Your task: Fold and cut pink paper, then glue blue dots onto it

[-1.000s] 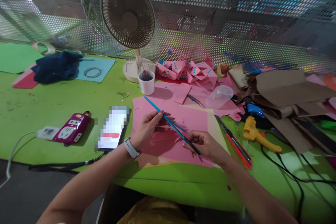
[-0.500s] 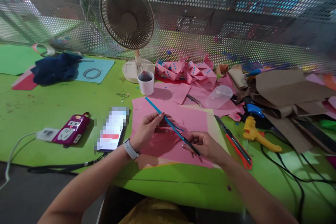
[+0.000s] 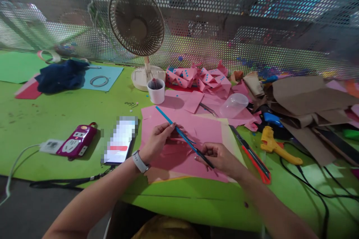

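Note:
A narrow blue paper strip [image 3: 164, 114] slants down to the right above the pink paper. My left hand [image 3: 160, 140] pinches it between thumb and fingers. In my right hand [image 3: 217, 157] is a slim black tool [image 3: 206, 160], in line with the strip's lower end; its exact kind is not plain. A thin dark-blue piece sticks out beside the strip between my hands. Both hands hover low over pink paper sheets [image 3: 207, 127], stacked on yellowish ones. A red-and-black utility knife [image 3: 254, 158] lies right of the stack.
A desk fan [image 3: 138, 26] stands behind a white cup [image 3: 156, 95]. Folded pink paper pieces [image 3: 210, 78] are heaped at the back. On the left lie a phone [image 3: 120, 140] and a purple power strip [image 3: 78, 142]. A yellow glue gun [image 3: 276, 147] with cables and brown paper [image 3: 308, 91] are on the right.
The camera view has tilted slightly, so everything sits a little lower. Both hands keep nearly the same pose, and the thin piece beside the strip has shifted slightly.

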`<state>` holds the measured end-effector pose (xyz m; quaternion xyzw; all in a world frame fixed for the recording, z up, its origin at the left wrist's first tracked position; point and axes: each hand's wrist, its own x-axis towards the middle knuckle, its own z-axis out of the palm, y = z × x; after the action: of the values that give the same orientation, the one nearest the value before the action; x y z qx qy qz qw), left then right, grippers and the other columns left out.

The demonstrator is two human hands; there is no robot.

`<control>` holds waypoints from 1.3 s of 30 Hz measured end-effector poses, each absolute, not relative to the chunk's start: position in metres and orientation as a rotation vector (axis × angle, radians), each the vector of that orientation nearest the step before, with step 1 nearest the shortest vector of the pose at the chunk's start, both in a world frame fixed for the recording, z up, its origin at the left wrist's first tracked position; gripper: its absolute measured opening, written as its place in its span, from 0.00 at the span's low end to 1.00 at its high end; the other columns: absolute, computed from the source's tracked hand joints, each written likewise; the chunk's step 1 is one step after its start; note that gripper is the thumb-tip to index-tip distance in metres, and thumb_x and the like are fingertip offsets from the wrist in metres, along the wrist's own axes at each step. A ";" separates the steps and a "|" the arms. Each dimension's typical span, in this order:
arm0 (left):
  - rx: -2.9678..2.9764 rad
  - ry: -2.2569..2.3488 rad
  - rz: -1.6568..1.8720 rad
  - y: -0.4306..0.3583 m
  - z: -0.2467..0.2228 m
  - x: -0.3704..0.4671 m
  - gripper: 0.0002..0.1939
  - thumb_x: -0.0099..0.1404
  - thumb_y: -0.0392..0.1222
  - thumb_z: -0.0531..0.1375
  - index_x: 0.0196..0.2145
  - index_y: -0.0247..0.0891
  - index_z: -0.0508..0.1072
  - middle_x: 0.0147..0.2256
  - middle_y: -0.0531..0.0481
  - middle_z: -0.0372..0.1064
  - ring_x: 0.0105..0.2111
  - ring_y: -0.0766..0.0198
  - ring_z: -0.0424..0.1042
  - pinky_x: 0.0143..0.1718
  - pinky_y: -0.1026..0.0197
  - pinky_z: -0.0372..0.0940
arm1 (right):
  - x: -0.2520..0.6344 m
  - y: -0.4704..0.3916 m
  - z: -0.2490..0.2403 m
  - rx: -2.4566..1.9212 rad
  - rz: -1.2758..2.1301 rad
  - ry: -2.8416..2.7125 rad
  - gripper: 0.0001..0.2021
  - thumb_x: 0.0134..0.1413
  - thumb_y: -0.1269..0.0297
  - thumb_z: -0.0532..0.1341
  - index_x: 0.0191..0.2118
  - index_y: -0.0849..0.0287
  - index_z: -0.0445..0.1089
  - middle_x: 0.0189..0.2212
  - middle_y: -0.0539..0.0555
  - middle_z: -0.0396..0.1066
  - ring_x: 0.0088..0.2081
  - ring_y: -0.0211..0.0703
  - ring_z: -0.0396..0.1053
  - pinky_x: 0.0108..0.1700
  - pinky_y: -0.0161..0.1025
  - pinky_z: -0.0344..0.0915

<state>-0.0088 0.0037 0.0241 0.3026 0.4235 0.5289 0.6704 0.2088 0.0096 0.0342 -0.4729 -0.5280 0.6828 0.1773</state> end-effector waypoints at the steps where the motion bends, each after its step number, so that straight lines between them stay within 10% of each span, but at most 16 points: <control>1: 0.681 0.953 1.192 0.004 0.024 -0.009 0.18 0.57 0.52 0.66 0.36 0.32 0.77 0.35 0.41 0.78 0.31 0.59 0.78 0.31 0.61 0.73 | 0.209 0.009 0.034 -1.340 1.931 -1.491 0.23 0.30 0.52 0.76 0.24 0.61 0.65 0.15 0.44 0.63 0.18 0.31 0.59 0.20 0.30 0.55; 18: 0.581 0.947 1.429 0.010 0.033 -0.017 0.12 0.63 0.45 0.62 0.39 0.32 0.76 0.39 0.40 0.78 0.36 0.60 0.78 0.33 0.64 0.73 | 0.224 0.021 0.038 -1.131 1.795 -1.378 0.19 0.45 0.49 0.69 0.30 0.61 0.69 0.20 0.49 0.70 0.15 0.30 0.58 0.15 0.29 0.49; 39: 0.538 0.971 1.419 0.008 0.048 -0.005 0.06 0.65 0.35 0.60 0.40 0.33 0.75 0.38 0.43 0.79 0.32 0.67 0.78 0.34 0.69 0.73 | 0.241 0.039 0.049 -1.044 1.714 -1.161 0.21 0.39 0.58 0.74 0.38 0.61 0.69 0.39 0.56 0.77 0.30 0.37 0.75 0.40 0.37 0.74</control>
<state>-0.0045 0.0078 0.0477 0.2341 0.4226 0.6173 0.6210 0.2411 0.0389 0.0490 -0.4126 -0.4590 0.6776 0.4000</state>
